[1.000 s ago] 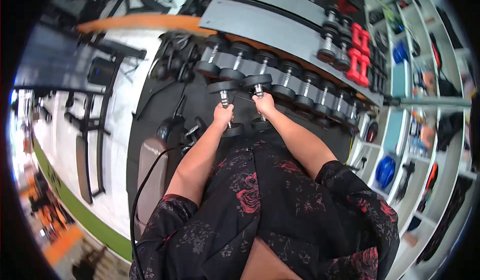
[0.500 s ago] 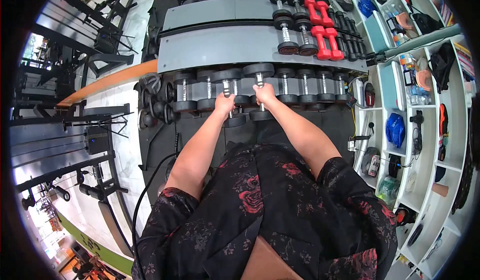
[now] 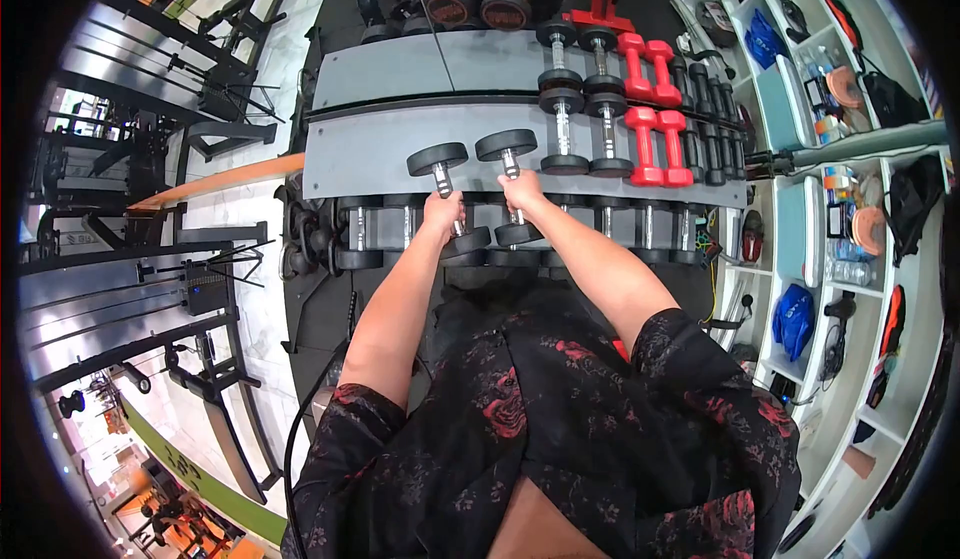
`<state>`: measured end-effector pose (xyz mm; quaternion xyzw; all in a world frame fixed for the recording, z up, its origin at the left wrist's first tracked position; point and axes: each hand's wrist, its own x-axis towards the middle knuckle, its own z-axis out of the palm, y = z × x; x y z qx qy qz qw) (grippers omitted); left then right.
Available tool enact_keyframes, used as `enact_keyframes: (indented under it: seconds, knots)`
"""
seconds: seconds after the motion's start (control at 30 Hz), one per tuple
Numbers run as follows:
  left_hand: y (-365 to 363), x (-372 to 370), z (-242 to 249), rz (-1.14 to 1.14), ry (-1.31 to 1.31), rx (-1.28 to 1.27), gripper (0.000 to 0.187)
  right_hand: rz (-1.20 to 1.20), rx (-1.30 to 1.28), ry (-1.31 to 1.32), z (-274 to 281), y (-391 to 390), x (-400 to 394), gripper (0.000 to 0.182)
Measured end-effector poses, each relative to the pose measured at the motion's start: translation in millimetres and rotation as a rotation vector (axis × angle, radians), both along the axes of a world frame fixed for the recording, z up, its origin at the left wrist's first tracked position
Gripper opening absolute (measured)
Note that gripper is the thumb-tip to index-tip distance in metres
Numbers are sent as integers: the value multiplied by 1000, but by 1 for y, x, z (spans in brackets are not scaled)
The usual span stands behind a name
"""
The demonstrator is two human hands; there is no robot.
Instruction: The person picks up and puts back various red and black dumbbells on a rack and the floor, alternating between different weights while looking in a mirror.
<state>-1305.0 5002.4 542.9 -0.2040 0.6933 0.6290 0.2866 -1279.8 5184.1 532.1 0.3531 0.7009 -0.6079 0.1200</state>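
White shelving (image 3: 868, 361) lines your right side, while ahead of you runs the rack's grey shelf (image 3: 370, 154). Your left dumbbell (image 3: 445, 181) and right dumbbell (image 3: 511, 165) tilt side by side, apart, their far heads over that shelf; you can't tell whether they touch it. Red dumbbells (image 3: 643, 148) rest toward its right end. Your left hand (image 3: 443, 210) and right hand (image 3: 522, 192) each have fingers wrapped round a dumbbell.

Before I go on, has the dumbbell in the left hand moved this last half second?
Yes, forward: judged against the gray shelf, the far end of the dumbbell has gone from near the front edge to well above it.
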Motion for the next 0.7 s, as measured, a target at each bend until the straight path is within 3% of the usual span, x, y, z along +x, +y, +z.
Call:
enact_keyframes:
  seconds: [0.3, 0.47, 0.7]
  knots:
    - [24, -68, -16, -86, 7, -123, 16, -61, 137, 16, -20, 21, -66, 29]
    - [35, -96, -34, -149, 29, -126, 17, -119, 37, -20, -20, 31, -90, 20]
    - [42, -127, -59, -186, -22, -131, 20, -145, 87, -26, -36, 40, -107, 21]
